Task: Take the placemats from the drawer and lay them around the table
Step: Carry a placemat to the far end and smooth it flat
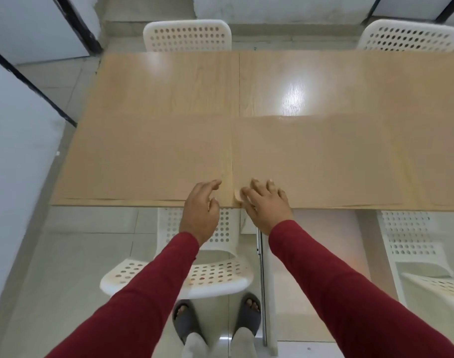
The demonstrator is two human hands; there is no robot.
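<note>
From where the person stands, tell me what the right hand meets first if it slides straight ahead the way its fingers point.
Nothing, as far as the picture shows. The right hand lies at the near edge of the table, fingers pointing across it. Only bare wood-coloured surface lies ahead, up to the far edge; the white chairs stand beyond.
</note>
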